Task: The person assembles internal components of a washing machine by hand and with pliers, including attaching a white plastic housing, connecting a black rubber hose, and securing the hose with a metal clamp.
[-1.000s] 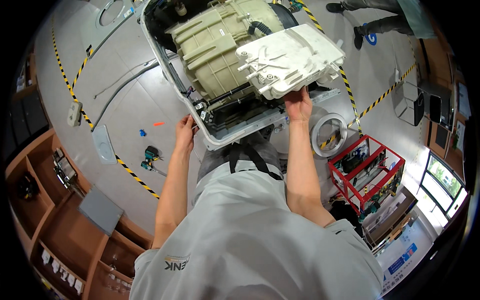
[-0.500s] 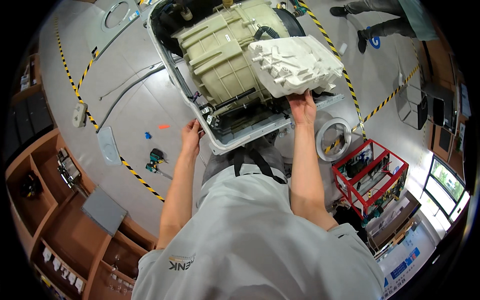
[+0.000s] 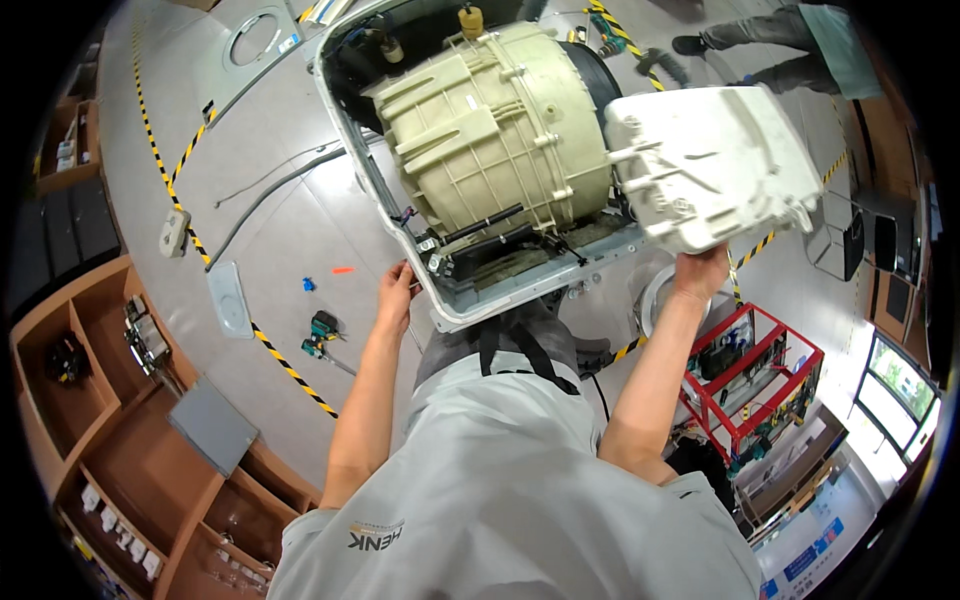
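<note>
My right hand (image 3: 704, 272) grips the lower edge of a bulky white plastic housing (image 3: 715, 160), its fingers partly hidden under it. The housing has ribs and pipe stubs, and it hangs right of the opened washing machine cabinet (image 3: 545, 285). Inside the cabinet lies a cream-coloured ribbed tub (image 3: 490, 140) with a black rim on its right end. At the cabinet's near left corner, my left hand (image 3: 397, 293) has its fingers closed on the metal edge. Two black dampers (image 3: 485, 225) show below the tub.
Cordless drills (image 3: 320, 330), a grey hose (image 3: 265, 195) and a grey panel (image 3: 229, 300) lie on the left floor. A red tool cart (image 3: 750, 375) and a pale ring (image 3: 655, 300) are at the right. Another person's legs (image 3: 760, 45) show far right.
My right hand has carried the white housing rightward, off the tub and past the cabinet's right end. A black corrugated hose now lies apart beyond it. My left hand stays at the cabinet corner.
</note>
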`<state>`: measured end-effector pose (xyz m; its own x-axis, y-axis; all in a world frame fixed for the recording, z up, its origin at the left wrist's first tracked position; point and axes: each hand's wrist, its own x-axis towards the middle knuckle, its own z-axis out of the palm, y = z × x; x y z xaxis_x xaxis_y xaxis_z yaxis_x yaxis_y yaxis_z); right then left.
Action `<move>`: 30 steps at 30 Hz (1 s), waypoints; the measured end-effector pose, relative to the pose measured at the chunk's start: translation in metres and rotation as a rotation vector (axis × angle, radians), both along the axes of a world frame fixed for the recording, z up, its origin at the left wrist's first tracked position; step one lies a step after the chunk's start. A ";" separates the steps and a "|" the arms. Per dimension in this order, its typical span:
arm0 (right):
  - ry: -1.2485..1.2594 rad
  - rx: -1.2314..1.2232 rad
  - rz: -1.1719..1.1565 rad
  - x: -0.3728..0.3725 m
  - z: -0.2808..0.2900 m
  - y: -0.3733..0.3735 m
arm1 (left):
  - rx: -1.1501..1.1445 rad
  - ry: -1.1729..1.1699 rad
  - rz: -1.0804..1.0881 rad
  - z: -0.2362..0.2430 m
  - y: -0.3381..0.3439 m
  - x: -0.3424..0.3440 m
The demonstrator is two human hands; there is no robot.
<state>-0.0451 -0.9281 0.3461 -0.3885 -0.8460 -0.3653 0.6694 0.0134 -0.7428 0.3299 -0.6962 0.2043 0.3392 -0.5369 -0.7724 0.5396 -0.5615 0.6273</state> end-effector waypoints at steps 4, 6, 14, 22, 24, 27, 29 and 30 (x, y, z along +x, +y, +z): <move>-0.004 -0.152 -0.097 -0.028 0.031 0.003 | 0.019 0.002 -0.037 -0.005 0.002 0.004; -0.002 -0.201 -0.090 -0.055 0.020 0.009 | 0.031 -0.005 -0.040 -0.010 0.001 0.006; -0.219 -0.222 -0.035 -0.103 -0.025 0.042 | 0.105 0.002 -0.068 0.013 -0.010 0.004; -0.118 -0.113 0.021 -0.120 -0.073 0.055 | 0.174 0.050 0.008 0.026 -0.016 -0.003; -0.031 -0.076 -0.023 -0.094 -0.062 0.050 | 0.185 0.070 0.038 0.025 -0.014 -0.005; -0.134 -0.138 0.089 -0.087 -0.065 0.050 | 0.191 0.066 0.087 0.018 -0.002 0.004; -0.408 -0.237 0.196 -0.079 -0.064 0.049 | 0.205 -0.003 0.149 0.021 0.001 0.010; -0.456 -0.244 0.227 -0.074 -0.063 0.051 | 0.208 -0.232 0.101 0.021 0.002 0.013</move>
<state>-0.1194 -0.8775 0.2829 -0.0356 -0.9709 -0.2366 0.9238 0.0584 -0.3785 0.3427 -0.6938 0.2256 0.5625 -0.3301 -0.7580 0.4555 -0.6414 0.6174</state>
